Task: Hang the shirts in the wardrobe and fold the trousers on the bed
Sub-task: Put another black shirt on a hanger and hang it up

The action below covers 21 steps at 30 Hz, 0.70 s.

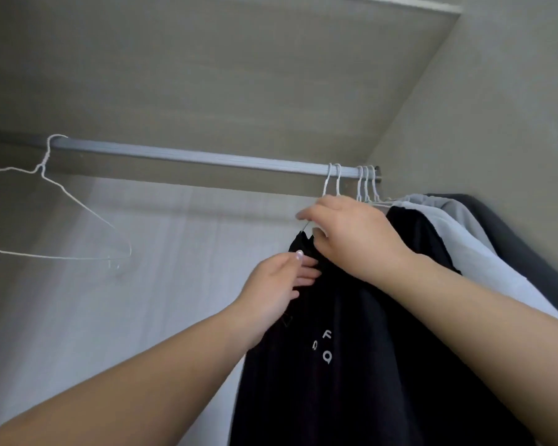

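Under the wardrobe's top panel, the head view looked up at a pale metal rail (207, 157) running from the left side to the right wall. A black shirt (335, 365) with small white letters on its front hung from a white wire hanger whose hook (331, 178) sat over the rail, with a second hook right beside it. The shirt's collar end lay directly between the two hands, its body falling below and between the forearms.

The right hand (351, 233) was at the top of the shirt, just beneath the hooks, its thumb and fingers curled and pinching the wire and the black cloth at the neck. The left hand (281, 281) was lower and to the left, its fingers closed on the shirt's edge near the shoulder, thumb on top. Both hands therefore gripped the same garment, close together but not touching each other.

To the right of the black shirt, three more hooks (366, 183) sat bunched at the rail's end, carrying a light grey shirt (458, 233) and a dark grey garment (509, 239) against the wall. Far to the left, well apart from the hands, an empty wire hanger (78, 201) hung tilted on the rail.
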Each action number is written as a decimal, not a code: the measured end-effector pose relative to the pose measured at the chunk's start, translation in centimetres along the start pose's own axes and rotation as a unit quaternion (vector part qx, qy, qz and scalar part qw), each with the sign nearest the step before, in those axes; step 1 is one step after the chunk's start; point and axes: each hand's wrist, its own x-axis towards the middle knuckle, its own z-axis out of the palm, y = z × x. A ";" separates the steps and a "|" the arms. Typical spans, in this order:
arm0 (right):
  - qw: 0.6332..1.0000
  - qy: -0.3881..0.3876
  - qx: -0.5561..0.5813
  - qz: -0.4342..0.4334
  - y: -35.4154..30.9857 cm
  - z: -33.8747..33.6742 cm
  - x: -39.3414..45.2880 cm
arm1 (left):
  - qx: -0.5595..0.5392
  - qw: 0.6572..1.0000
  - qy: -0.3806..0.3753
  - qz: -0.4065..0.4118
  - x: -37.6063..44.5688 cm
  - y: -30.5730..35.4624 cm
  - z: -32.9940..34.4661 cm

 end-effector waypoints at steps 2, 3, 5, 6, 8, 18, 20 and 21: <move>0.992 -0.073 -0.065 -0.076 -1.4 0.5 -0.6 | 0.007 0.999 0.045 -0.019 -1.2 -0.8 -1.8; 0.991 -0.091 -0.053 -0.078 -2.2 0.7 -0.8 | 0.016 0.998 0.059 -0.031 -1.9 -1.2 -2.7; 0.992 -0.115 0.025 -0.044 -3.8 0.9 -1.4 | 0.036 0.994 0.085 -0.058 -3.9 -2.1 -4.5; 0.989 -0.127 0.068 -0.030 -4.7 1.1 -1.7 | 0.045 0.992 0.093 -0.069 -5.1 -2.4 -5.3; 0.973 -0.164 0.160 -0.015 -6.7 1.8 -2.9 | 0.067 0.989 0.099 -0.090 -7.8 -2.9 -6.9; 0.783 -0.281 0.555 0.014 -20.4 2.9 -11.5 | 0.181 0.936 0.199 -0.227 -25.7 -2.8 -13.1; 0.716 -0.272 0.641 0.044 -23.4 2.1 -13.3 | 0.186 0.927 0.224 -0.238 -29.4 -1.8 -13.2; 0.674 -0.271 0.684 0.057 -25.1 1.6 -14.3 | 0.185 0.919 0.244 -0.250 -31.3 -1.2 -13.2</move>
